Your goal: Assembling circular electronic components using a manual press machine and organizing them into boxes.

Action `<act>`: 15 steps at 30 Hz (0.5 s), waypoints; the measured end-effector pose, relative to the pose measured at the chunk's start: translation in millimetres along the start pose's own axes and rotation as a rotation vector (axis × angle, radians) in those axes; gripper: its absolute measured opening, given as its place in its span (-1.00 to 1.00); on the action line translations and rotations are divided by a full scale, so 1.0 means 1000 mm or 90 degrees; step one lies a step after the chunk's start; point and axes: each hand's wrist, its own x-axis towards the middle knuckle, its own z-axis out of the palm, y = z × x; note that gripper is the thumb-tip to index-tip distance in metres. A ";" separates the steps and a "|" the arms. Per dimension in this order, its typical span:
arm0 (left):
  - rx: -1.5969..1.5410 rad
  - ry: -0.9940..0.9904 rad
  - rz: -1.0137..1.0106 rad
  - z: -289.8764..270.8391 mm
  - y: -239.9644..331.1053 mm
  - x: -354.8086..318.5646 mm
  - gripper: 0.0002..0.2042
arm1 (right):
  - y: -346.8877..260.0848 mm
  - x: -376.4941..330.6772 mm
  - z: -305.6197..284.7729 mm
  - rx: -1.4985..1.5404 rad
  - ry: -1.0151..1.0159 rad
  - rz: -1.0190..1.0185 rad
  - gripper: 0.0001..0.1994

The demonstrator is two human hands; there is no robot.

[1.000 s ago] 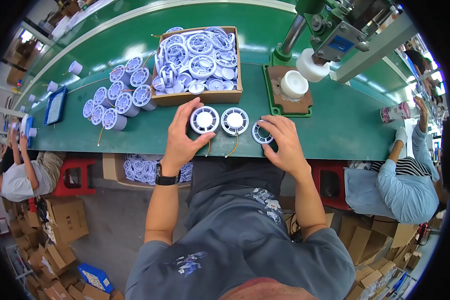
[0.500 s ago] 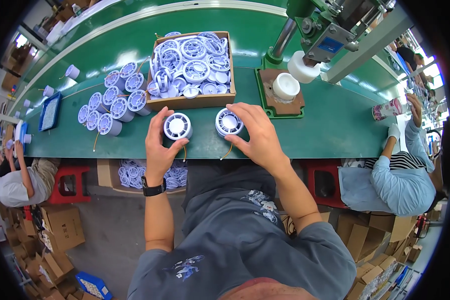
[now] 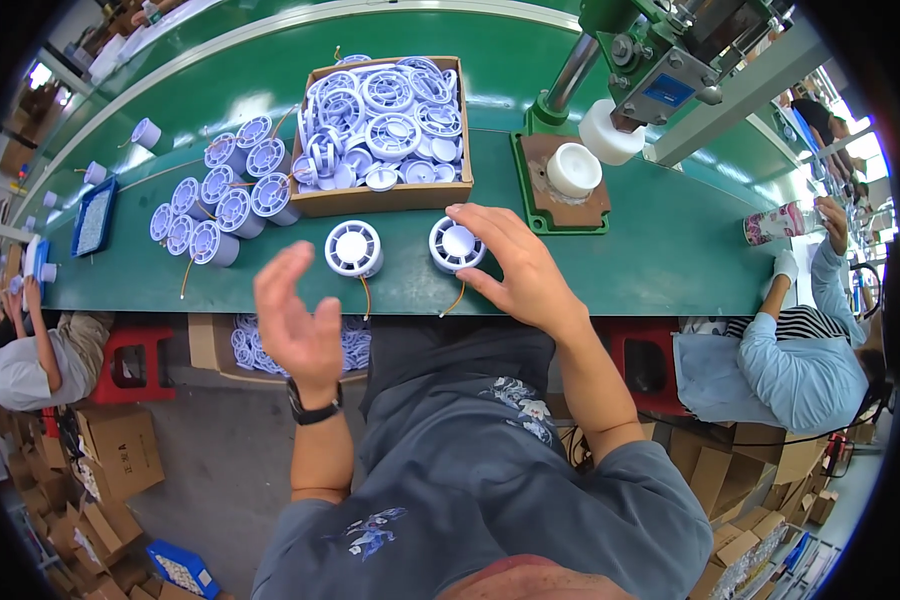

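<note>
Two round white plastic housings with slotted tops and short wires stand near the bench's front edge. My right hand [image 3: 518, 268] has its thumb and fingers around the right-hand housing [image 3: 457, 245]. The left-hand housing [image 3: 353, 249] stands free, its orange wire hanging toward the edge. Off to its left, my left hand [image 3: 300, 322] is in the air with fingers apart, holding nothing. Behind both housings, a cardboard box [image 3: 385, 203] is full of loose white slotted rings and caps. More wired housings [image 3: 235, 212] stand grouped to the box's left.
A green press [image 3: 610, 130] with a white round fixture [image 3: 574, 170] on its base stands right of the box. A blue tray [image 3: 94, 220] lies at the far left. Co-workers sit at both sides, beside red stools [image 3: 140, 362]. Beneath the bench edge sits another box of rings [image 3: 253, 345].
My left hand has let go of the left-hand housing and moved left and toward me. My right hand stays at the other housing.
</note>
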 end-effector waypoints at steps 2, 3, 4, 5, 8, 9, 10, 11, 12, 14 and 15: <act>-0.049 -0.047 -0.063 0.019 0.025 -0.005 -0.50 | 0.003 -0.003 0.003 0.034 0.008 0.014 -0.34; -0.061 -0.090 -0.119 0.034 0.036 -0.008 -0.50 | 0.004 -0.003 0.005 0.070 0.015 0.027 -0.34; -0.063 -0.106 -0.166 0.050 0.040 -0.010 -0.46 | 0.004 -0.003 0.007 0.107 0.021 0.039 -0.34; -0.066 -0.123 -0.213 0.062 0.040 -0.011 -0.41 | 0.002 -0.003 0.007 0.107 0.020 0.036 -0.34; -0.137 -0.160 -0.293 0.084 0.025 -0.017 -0.34 | -0.002 -0.010 0.002 0.115 0.023 0.058 -0.35; -0.171 -0.179 -0.335 0.088 0.022 -0.019 -0.30 | -0.003 -0.012 0.000 0.113 0.026 0.060 -0.35; -0.173 -0.182 -0.334 0.092 0.021 -0.023 -0.30 | -0.005 -0.014 -0.002 0.110 0.026 0.067 -0.35; -0.168 -0.189 -0.321 0.094 0.021 -0.027 -0.28 | -0.006 -0.016 -0.004 0.107 0.027 0.075 -0.35; -0.163 -0.195 -0.309 0.096 0.022 -0.029 -0.26 | -0.007 -0.019 -0.005 0.104 0.027 0.083 -0.35; -0.158 -0.204 -0.296 0.099 0.021 -0.032 -0.24 | -0.004 -0.027 -0.003 0.094 0.038 0.083 -0.34; -0.166 -0.197 -0.304 0.099 0.020 -0.030 -0.24 | -0.001 -0.031 -0.002 0.086 0.045 0.081 -0.34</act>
